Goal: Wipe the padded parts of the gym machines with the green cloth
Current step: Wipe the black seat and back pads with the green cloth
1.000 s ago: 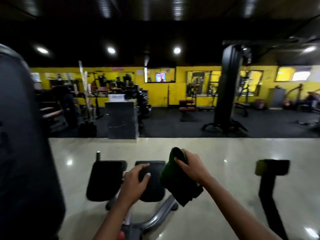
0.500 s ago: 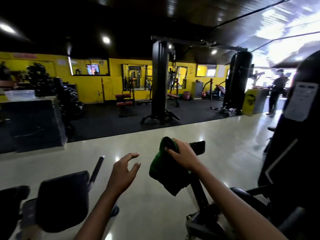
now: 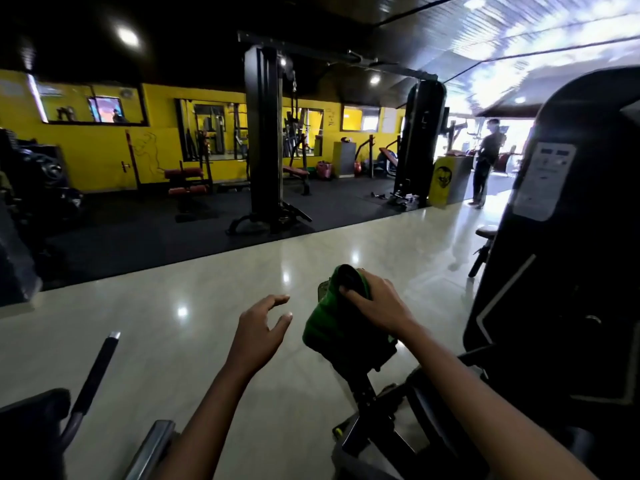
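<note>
Much of the black pad [image 3: 360, 355] is hidden: the green cloth [image 3: 332, 323] drapes over its top and near face, and only a dark strip of padding shows below the cloth's lower edge, above the black post [image 3: 363, 393] that carries it. The cloth's own shape is hard to read, since it is bunched and folded, with a dark rounded fold at its top by the fingertips; its long axis runs roughly up and down the pad, from that top fold towards the viewer. The right hand [image 3: 375, 304] lies on the cloth's upper right part with fingers curled over it, grasping the cloth and pressing it on the pad. The left hand [image 3: 258, 329] is in the air just left of the cloth, apart from it, fingers spread and loosely bent, holding nothing. Both forearms are cut off by the lower edge. At lower left a black handle bar [image 3: 97, 372] with a pale tip leans up and away, and beside it a dark pad [image 3: 31, 420] is cropped by the frame. The tall black machine housing [image 3: 568, 237] on the right is cut off too; the print on its white label [image 3: 543, 181] is too small to read. A distant person [image 3: 485, 161] stands against bright glare, in outline only.
</note>
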Action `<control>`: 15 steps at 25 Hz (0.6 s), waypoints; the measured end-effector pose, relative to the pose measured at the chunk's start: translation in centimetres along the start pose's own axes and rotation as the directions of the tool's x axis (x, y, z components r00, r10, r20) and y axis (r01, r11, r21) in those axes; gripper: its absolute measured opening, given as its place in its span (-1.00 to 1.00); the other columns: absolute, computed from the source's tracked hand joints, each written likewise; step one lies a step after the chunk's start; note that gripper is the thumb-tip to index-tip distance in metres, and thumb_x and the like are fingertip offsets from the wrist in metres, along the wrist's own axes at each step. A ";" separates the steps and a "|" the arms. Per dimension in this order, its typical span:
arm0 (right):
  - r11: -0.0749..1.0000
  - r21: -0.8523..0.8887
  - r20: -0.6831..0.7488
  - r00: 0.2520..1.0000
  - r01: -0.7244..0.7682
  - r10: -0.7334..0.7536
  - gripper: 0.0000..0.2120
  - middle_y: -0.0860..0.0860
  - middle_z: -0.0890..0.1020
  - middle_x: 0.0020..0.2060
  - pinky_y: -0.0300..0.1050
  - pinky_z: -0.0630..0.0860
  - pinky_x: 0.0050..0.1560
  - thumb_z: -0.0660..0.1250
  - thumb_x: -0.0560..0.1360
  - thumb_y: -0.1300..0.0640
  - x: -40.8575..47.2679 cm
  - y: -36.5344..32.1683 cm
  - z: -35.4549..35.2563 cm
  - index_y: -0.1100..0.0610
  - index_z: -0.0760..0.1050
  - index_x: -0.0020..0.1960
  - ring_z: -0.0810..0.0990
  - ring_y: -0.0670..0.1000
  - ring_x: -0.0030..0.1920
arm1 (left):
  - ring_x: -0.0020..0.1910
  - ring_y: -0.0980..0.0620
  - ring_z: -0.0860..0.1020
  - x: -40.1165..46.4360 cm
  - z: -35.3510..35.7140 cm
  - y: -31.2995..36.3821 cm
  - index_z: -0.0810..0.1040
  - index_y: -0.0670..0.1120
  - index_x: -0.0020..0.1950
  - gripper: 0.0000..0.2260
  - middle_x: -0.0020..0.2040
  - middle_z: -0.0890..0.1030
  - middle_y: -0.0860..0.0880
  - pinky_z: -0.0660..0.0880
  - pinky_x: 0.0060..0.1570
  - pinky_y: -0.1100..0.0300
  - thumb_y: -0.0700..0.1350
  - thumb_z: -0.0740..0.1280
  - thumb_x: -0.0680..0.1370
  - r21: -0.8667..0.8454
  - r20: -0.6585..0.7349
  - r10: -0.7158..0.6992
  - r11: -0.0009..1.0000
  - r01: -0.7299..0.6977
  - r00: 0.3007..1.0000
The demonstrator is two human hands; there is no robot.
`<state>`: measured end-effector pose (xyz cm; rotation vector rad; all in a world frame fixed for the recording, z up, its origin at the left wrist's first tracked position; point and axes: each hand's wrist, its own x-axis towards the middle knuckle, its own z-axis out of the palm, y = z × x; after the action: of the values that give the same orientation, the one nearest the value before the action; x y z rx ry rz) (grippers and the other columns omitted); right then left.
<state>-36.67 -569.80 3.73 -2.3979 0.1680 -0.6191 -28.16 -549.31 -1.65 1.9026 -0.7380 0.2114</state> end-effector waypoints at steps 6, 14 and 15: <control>0.998 -0.030 -0.071 0.996 -0.057 0.054 -0.82 0.08 0.64 -0.13 -0.11 0.46 -0.09 0.32 0.54 0.09 6.3 3.9 1.5 0.21 0.53 0.02 0.59 0.04 -0.10 | 0.13 0.20 0.50 10.2 2.0 -4.7 0.57 -0.06 0.20 -0.76 0.12 0.55 0.13 0.34 0.15 0.33 -0.17 0.35 0.54 -0.055 0.130 0.065 0.997 -0.058 0.989; 0.950 0.043 -0.234 0.921 -0.311 0.312 -0.89 -0.16 0.61 -0.13 -0.40 0.46 -0.15 0.31 0.54 0.01 13.2 7.4 0.8 0.00 0.51 0.05 0.56 -0.22 -0.11 | 0.01 0.32 0.52 24.7 7.0 -7.5 0.60 -0.07 0.16 -0.77 0.06 0.61 0.10 0.36 -0.06 0.60 -0.12 0.41 0.51 -0.190 0.475 0.243 0.967 -0.171 0.846; 0.941 0.045 -0.269 0.903 -0.334 0.334 -0.91 -0.20 0.59 -0.15 -0.40 0.45 -0.16 0.32 0.54 0.01 13.8 8.0 0.4 -0.03 0.50 0.03 0.56 -0.24 -0.12 | 0.02 0.29 0.54 25.8 8.6 -7.5 0.60 -0.06 0.17 -0.75 0.06 0.62 0.08 0.40 -0.03 0.55 -0.09 0.42 0.50 -0.216 0.505 0.269 0.959 -0.181 0.820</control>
<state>-24.03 -579.58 3.83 -2.2015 0.6845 -0.7804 -4.83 -565.08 0.61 1.7243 -1.3193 -0.2410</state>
